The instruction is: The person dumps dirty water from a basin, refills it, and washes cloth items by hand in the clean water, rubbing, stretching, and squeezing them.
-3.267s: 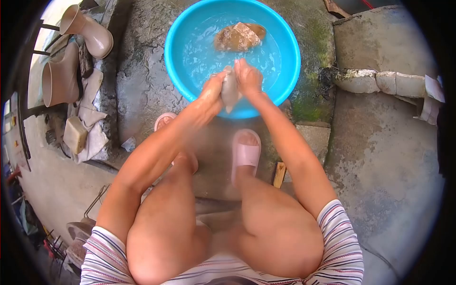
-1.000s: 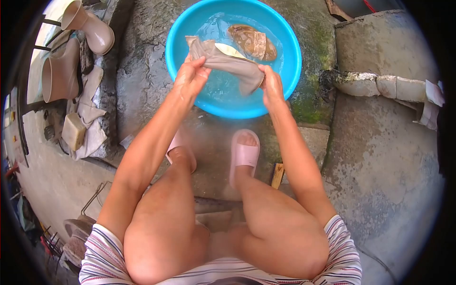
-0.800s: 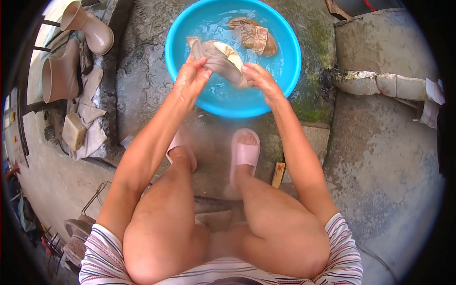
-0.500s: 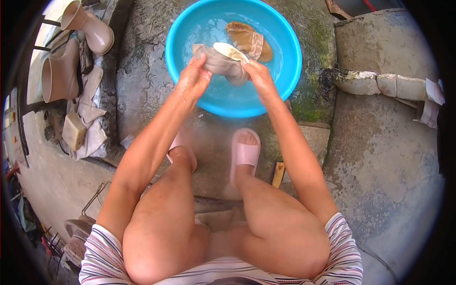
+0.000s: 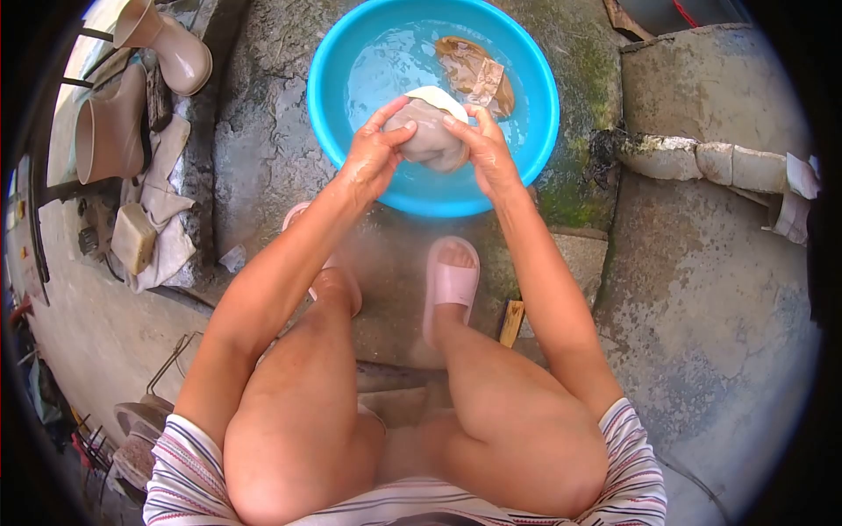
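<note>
Above the near half of the blue basin [image 5: 436, 210], the left hand [image 5: 373, 158] and right hand [image 5: 491, 158] pinch opposite sides of a bunched grey cloth piece [image 5: 426, 140]. The step seems to be working it; turning it next would call for firm fingers both sides.

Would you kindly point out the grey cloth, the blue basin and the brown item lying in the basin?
Grey cloth [image 5: 428, 136], head view: its bunched middle.
Blue basin [image 5: 436, 209], head view: its rim, on the side nearest the wearer.
Brown item [image 5: 474, 72], head view: about its middle.
</note>
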A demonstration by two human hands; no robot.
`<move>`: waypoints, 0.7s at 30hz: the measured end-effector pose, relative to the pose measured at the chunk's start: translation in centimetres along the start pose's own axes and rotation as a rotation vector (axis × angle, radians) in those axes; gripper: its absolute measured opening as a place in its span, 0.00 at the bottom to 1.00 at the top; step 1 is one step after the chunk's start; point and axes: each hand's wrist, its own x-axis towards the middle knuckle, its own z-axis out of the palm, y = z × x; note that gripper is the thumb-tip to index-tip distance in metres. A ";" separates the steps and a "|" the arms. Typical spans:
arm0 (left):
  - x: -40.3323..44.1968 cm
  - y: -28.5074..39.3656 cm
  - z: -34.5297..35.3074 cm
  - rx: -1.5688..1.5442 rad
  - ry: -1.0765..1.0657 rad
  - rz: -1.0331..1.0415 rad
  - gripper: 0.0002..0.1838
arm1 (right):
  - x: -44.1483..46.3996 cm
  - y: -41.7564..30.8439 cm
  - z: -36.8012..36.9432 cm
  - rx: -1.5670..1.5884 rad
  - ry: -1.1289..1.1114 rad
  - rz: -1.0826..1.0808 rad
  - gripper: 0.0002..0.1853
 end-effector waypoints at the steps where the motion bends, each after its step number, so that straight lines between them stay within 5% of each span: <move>1: 0.0 0.0 0.0 0.017 0.009 0.020 0.29 | -0.2 -0.2 0.0 -0.118 -0.003 -0.005 0.15; 14: -1.3 0.4 1.5 0.458 0.004 0.103 0.30 | 0.5 1.7 -0.3 -0.148 0.153 -0.083 0.07; 17: -1.6 0.4 1.7 0.420 -0.003 0.053 0.25 | 0.3 1.4 -0.1 -0.290 0.197 -0.250 0.06; 19: -1.7 0.4 1.8 0.436 0.047 0.044 0.23 | -1.1 -0.9 0.9 -0.696 0.278 -0.626 0.09; 21: -1.4 0.5 1.5 0.430 0.043 0.059 0.22 | -1.8 -1.8 1.0 -0.759 0.156 -0.681 0.10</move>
